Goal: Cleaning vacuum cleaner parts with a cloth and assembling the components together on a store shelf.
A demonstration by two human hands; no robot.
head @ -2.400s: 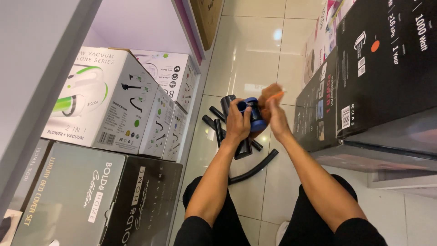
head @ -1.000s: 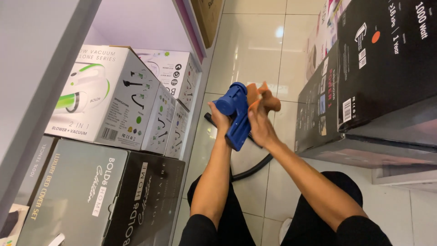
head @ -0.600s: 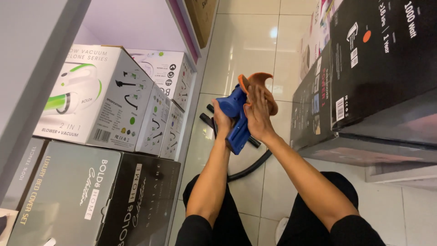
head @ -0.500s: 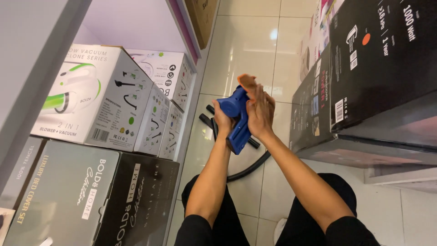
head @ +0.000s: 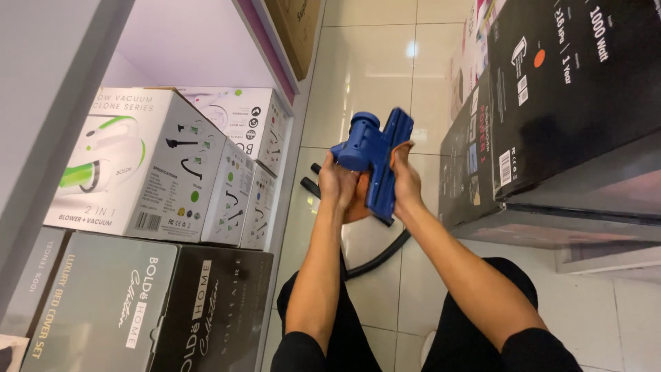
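I hold a blue plastic vacuum floor-nozzle [head: 375, 158] up in front of me with both hands. My left hand [head: 337, 182] grips its round neck end from the left. My right hand [head: 406, 182] clasps the long flat head along its right edge. The nozzle is tilted, its flat head running from upper right down to lower left. An orange part shows between my palms, mostly hidden. Beneath my hands, black vacuum tubes and a curved hose [head: 375, 255] lie on the tiled floor.
White boxes picturing a green handheld vacuum [head: 144, 165] stand on the left under a shelf, with black boxes [head: 144, 310] nearer me. Large black cartons [head: 558, 103] are stacked on the right. Pale glossy floor tiles [head: 365, 76] stretch ahead between them. My black-trousered legs are below.
I have lifted the blue nozzle from the floor parts up toward me and turned it. My right hand has shifted from covering its top to gripping its right edge.
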